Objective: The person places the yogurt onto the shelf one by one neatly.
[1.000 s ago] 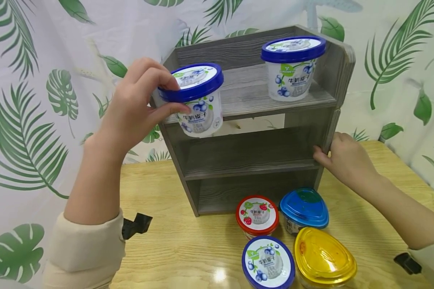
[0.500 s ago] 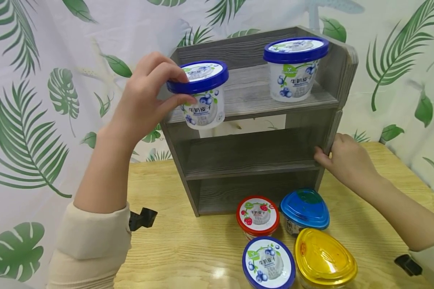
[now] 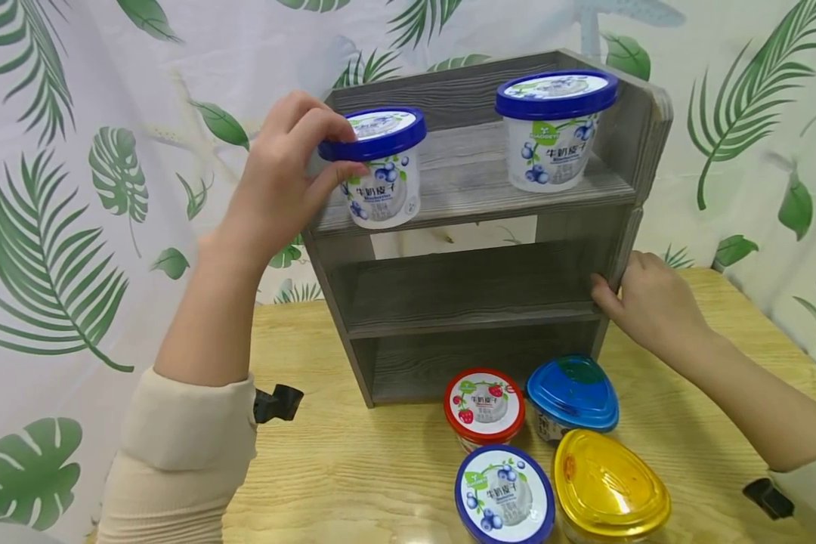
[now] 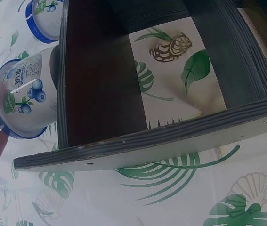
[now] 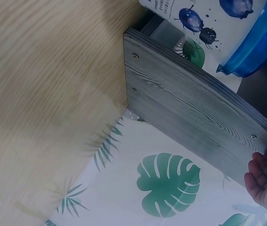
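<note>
As the blueberry tub (image 3: 384, 189) sits in the left hand (image 3: 285, 166), thumb and fingers pinching its lid (image 3: 397, 125), its base meets the front edge of the shelf's top board (image 3: 459, 174) in the head view; whether they touch, I cannot tell. Placing it there looks like the step in hand; the next move seems to call for bringing it level over the board, then loosening the pinch. Above the right hand (image 3: 659, 302), which grips the side panel (image 5: 185, 94), stands a second tub (image 3: 551, 147). Below, between both hands, four lidded containers stand on the tabletop (image 3: 313, 468).
</note>
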Demonstrator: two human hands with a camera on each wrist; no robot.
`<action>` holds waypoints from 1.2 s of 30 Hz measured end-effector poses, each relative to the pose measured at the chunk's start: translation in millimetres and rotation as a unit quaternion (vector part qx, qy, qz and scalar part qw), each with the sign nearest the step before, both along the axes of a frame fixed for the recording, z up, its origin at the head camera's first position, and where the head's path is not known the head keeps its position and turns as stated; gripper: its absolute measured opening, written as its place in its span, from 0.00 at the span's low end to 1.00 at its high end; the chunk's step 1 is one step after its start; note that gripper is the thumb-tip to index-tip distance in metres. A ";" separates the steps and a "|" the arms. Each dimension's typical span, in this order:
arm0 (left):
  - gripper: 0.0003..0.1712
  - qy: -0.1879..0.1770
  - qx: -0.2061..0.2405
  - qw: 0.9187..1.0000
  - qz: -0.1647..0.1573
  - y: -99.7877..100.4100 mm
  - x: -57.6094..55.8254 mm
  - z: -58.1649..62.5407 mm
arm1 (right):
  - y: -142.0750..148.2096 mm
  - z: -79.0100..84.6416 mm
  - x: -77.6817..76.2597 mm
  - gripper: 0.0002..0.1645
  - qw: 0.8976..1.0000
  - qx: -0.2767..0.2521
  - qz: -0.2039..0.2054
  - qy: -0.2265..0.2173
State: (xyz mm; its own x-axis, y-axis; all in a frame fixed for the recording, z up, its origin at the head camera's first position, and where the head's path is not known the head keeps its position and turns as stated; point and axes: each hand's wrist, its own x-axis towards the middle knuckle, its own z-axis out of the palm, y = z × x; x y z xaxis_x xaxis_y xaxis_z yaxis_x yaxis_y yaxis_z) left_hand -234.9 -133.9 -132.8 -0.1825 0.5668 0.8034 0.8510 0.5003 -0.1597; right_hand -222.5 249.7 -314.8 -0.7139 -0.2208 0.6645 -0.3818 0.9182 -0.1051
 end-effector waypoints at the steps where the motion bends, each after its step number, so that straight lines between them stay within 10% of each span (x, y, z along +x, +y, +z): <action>1: 0.16 -0.001 0.000 1.000 0.005 -0.2 -0.6 -0.2 | 0.1 0.5 -0.1 0.16 1.000 0.003 0.001 0.001; 36: 0.15 -0.090 0.034 0.992 0.086 3.0 -7.5 -0.6 | 7.1 17.5 -2.6 0.22 0.995 0.089 0.022 0.040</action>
